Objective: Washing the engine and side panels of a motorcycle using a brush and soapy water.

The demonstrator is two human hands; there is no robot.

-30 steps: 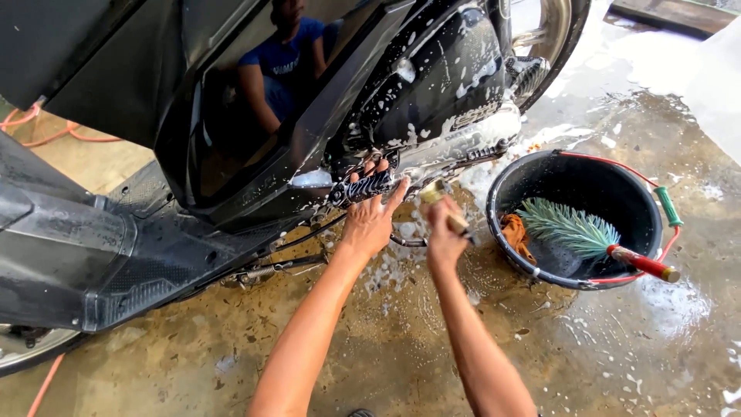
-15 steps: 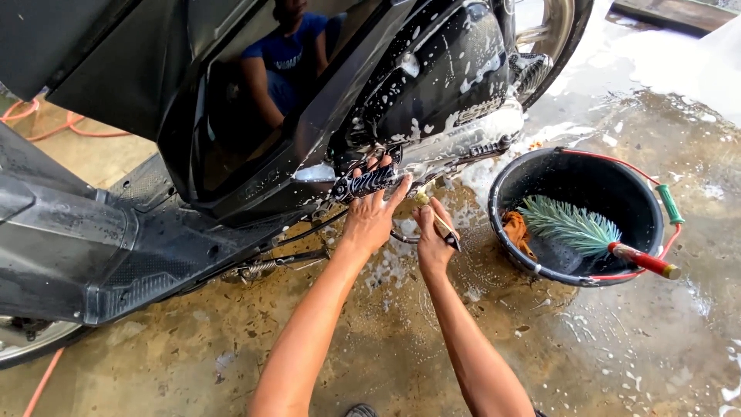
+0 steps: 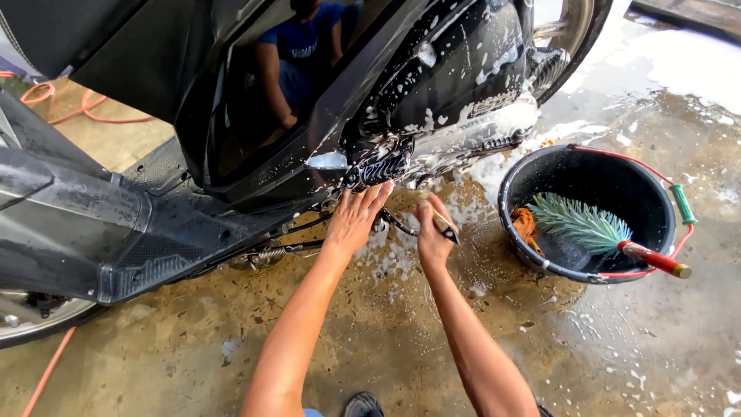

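Scooter (image 3: 231, 154) on wet, sudsy concrete (image 3: 386, 332): left hand (image 3: 356, 220) open against it, right hand (image 3: 434, 232) apparently gripping a small brush (image 3: 444, 224).

A scooter (image 3: 231, 154) is standing across the upper left of the view on the wet floor (image 3: 401, 340), its front wheel (image 3: 31, 316) sitting at the lower left and its rear wheel (image 3: 571, 38) at the top right. The engine (image 3: 455, 85) is sitting just ahead of the rear wheel. The left hand (image 3: 356, 220) is resting under the engine, touching its underside. The right hand (image 3: 434, 232) is sitting just right of the left one, gripping a small brush (image 3: 441, 222). A bucket (image 3: 664, 208) is standing on the floor to the right of both hands, below the rear wheel. A long brush (image 3: 587, 228) is lying in the bucket, its handle (image 3: 656, 260) jutting over the right rim. A hose (image 3: 69, 108) is lying on the floor behind the scooter, at the far left.
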